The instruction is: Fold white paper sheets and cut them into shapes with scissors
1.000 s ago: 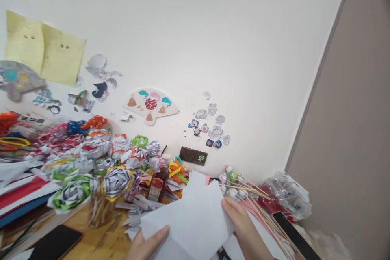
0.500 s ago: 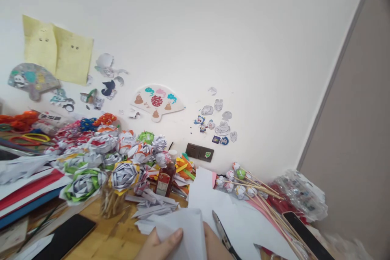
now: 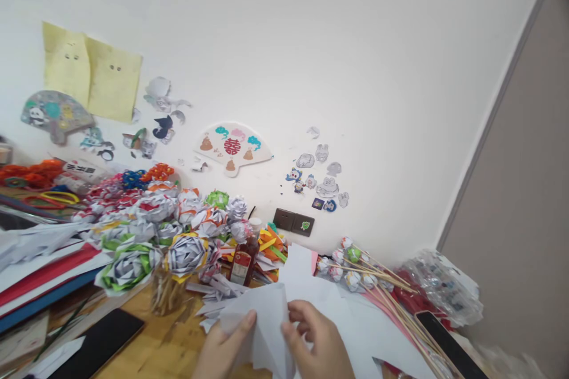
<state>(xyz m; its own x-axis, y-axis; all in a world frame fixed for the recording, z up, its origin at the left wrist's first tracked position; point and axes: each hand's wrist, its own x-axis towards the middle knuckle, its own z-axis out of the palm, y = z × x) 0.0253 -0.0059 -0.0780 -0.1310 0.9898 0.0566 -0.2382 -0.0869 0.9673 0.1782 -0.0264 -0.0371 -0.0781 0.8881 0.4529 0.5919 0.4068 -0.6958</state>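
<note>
A folded sheet of white paper [image 3: 260,320] is held up at the bottom centre, its layers partly spread and a crease running down it. My left hand [image 3: 222,346] grips its left side, thumb lying across the front face and fingers behind. At the right edge is my right hand [image 3: 320,337], fingers curled, with thumb and fingertips closed on the paper's edge. Beneath and beside the right hand lie larger white sheets [image 3: 368,323]. Narrow cut paper strips [image 3: 217,296] are heaped just behind the held paper.
Folded paper flowers [image 3: 186,253] crowd the back left, some in a glass jar [image 3: 164,293]. A brown bottle [image 3: 243,260] stands among them. Black phones lie at left [image 3: 100,343] and right [image 3: 448,343]. Wooden sticks with small paper buds [image 3: 353,278] lie at right, before the wall.
My right hand has come out from behind the paper to its right edge and now covers the scissors. The paper has tilted and its layers spread. The view has shifted slightly left.
</note>
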